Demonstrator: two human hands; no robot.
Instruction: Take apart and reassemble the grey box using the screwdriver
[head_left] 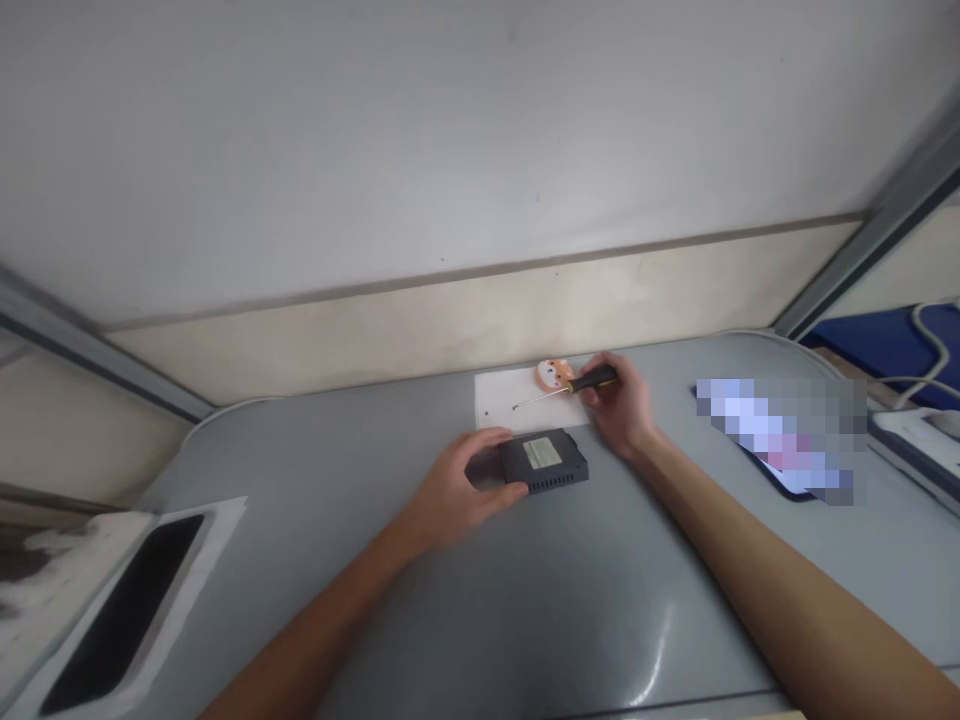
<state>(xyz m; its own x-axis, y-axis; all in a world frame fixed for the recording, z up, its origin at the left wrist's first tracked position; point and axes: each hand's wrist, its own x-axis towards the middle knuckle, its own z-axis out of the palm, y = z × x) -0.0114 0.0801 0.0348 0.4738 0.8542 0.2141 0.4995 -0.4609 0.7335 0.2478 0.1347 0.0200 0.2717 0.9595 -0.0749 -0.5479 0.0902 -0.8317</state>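
Note:
A flat black box [546,459] with a pale label and a slotted front edge lies on the grey table. My left hand [469,480] grips its left side between thumb and fingers. My right hand [621,405] is closed round the black and yellow handle of a screwdriver [594,379]. The screwdriver's thin shaft points left over a white sheet [491,390] behind the box, its tip by a small dark speck. A second dark speck [486,413] lies farther left on the sheet. Beside the handle is an orange and white animal-face item [553,375].
A phone-like device with a blurred screen [780,440] lies at the right, near a white device [919,445] with cables. At the left, a black slab [127,610] rests on white sheets. A pale wall [450,320] closes off the table's back edge.

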